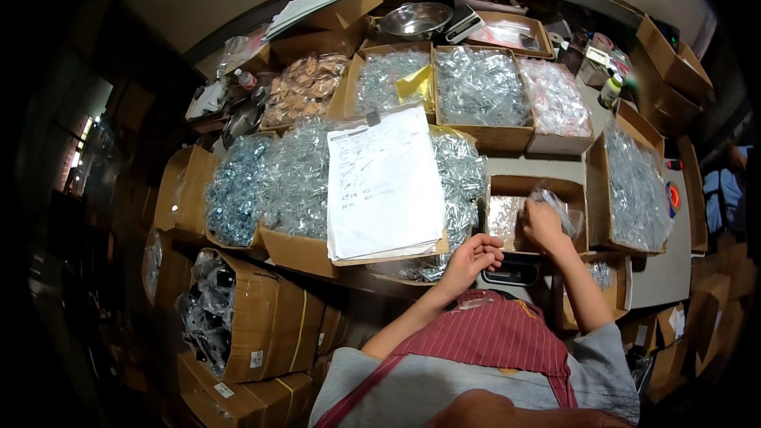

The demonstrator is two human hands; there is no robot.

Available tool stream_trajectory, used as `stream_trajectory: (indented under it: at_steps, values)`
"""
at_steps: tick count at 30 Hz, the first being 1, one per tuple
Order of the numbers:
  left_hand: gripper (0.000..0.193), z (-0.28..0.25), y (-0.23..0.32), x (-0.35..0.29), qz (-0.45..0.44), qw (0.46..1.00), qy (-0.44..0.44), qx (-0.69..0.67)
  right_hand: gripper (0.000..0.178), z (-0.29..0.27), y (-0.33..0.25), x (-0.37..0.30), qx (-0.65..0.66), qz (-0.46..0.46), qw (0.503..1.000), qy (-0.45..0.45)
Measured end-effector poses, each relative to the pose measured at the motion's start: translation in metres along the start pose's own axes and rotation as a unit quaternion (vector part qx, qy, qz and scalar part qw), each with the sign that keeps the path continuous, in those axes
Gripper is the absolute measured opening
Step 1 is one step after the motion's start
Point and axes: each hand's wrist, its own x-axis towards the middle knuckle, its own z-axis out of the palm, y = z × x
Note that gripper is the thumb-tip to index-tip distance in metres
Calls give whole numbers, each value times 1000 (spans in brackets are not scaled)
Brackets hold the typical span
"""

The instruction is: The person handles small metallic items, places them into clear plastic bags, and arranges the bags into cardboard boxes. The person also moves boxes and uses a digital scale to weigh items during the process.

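Observation:
My right hand (542, 223) reaches into a small cardboard box (515, 182), its fingers closed on a clear plastic bag (555, 201). What the bag contains is too small to make out. More clear plastic lies in the bottom of this box. My left hand (472, 258) hovers at the box's near left corner, with its fingers loosely bent and apart and nothing visible in them. Just below the box, close to my left hand, sits a small dark scale (510, 273).
A clipboard with written sheets (386, 182) lies over boxes of bagged metal hardware (295, 178). Further open boxes hold bagged parts (482, 87), brown pieces (305, 87) and clear bags (636, 194). A steel bowl (414, 21) stands behind. Stacked cartons (265, 321) flank my left.

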Motion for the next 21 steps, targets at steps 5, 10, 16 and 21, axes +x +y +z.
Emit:
stream_trajectory:
  at_steps: [5, 10, 16, 21]
  values:
    - [26, 0, -6, 5, 11, 1000, -9, 2, 17, 1, 8, -11, 49, -40, 998, 23]
    - [25, 1, -5, 5, 14, 1000, -7, -3, 27, -18, -4, -17, 191, 20, 976, -97]
    - [27, -1, -7, 5, 28, 1000, -10, 4, 21, -38, 4, -18, 269, -22, 953, 142]
    - [28, -2, -10, 7, 29, 999, -7, 12, 36, -62, 18, -23, 40, 33, 985, 162]
